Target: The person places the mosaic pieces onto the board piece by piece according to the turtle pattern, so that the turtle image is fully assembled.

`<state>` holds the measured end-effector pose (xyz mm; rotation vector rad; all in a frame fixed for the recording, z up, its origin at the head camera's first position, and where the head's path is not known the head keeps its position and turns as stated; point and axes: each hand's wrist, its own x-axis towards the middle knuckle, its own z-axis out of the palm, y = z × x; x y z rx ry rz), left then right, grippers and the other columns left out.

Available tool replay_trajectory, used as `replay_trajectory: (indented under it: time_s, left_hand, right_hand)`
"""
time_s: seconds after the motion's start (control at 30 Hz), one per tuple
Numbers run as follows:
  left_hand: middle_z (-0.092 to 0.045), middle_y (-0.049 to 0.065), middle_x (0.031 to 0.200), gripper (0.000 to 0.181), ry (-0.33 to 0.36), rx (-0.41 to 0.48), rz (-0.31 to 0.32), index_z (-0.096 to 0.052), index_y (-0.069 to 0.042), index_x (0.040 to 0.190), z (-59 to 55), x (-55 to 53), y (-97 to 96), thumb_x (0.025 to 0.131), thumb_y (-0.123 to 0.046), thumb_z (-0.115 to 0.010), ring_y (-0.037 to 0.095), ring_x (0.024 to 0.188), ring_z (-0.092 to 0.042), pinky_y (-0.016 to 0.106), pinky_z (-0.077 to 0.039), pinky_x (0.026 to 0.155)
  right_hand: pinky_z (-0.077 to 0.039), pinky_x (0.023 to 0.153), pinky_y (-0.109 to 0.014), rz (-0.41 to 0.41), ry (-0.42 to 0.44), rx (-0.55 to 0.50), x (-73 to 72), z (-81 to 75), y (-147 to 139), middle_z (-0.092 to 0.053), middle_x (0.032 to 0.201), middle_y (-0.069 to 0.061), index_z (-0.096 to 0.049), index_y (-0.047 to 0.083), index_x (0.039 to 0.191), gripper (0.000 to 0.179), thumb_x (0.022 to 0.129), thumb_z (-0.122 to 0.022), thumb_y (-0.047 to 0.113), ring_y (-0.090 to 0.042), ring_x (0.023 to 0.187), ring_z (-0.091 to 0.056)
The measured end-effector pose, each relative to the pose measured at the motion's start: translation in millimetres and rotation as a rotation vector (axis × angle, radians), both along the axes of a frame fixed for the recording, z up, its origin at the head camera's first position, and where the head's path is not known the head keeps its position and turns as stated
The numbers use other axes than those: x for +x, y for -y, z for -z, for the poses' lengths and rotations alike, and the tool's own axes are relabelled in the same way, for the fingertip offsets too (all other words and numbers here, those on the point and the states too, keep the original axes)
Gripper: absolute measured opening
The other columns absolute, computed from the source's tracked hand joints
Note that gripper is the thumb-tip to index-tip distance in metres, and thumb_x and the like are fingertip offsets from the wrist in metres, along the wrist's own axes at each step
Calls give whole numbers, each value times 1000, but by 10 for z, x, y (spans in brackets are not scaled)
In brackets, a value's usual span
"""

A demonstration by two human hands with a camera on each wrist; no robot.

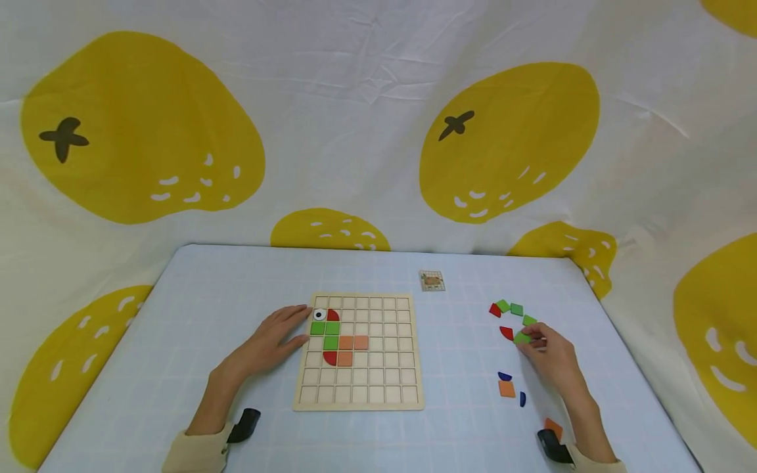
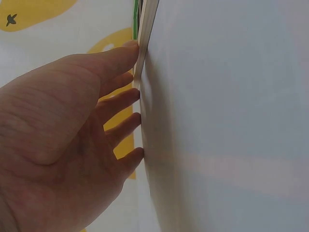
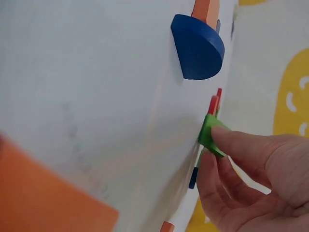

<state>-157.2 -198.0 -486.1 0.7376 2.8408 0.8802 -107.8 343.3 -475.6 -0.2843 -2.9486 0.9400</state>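
Between thumb and fingers, my right hand [image 1: 551, 355] pinches a green square tile [image 3: 208, 131] close over the table, beside a red quarter-round tile [image 1: 506, 333]. My left hand [image 1: 269, 340] lies at the left edge of the wooden grid board [image 1: 384, 407], its fingers extended and fingertips at the frame. On the board's left side sit a white eye tile [image 1: 319, 315], green squares [image 1: 330, 343], orange squares [image 1: 345, 359] and red quarter-rounds [image 1: 330, 358]. In the left wrist view, the thumb reaches the board's side [image 2: 145, 38].
More green tiles [image 1: 516, 309] and a red one [image 1: 495, 310] lie beyond my right hand. Nearer are blue half-rounds [image 1: 504, 376] and orange squares [image 1: 506, 389]. A small picture card [image 1: 432, 280] lies behind the board. A fruit-print cloth [image 1: 355, 131] hangs past the table.
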Motion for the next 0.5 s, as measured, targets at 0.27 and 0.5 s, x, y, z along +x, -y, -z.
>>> replay_trajectory:
  time_s: [0.27,0.5]
  left_hand:
    - [-47,21,154,57,7,-1,-7,-47,-2,153,-31,15,-8,102,-21,-66,45,143,-38,65,-31,116]
    - [-47,22,153,56,5,2,-1,-48,-1,152,-39,17,-17,102,-20,-66,45,143,-39,65,-32,115]
  right_hand:
    - [-41,74,-2,-16,-39,-26,33,-102,104,-68,106,-16,-67,-1,119,23,97,-71,6,-32,100,-63]
    - [-42,74,-2,-29,-58,-46,8,-135,230,-69,104,-14,-68,-1,117,23,97,-72,7,-31,98,-65]
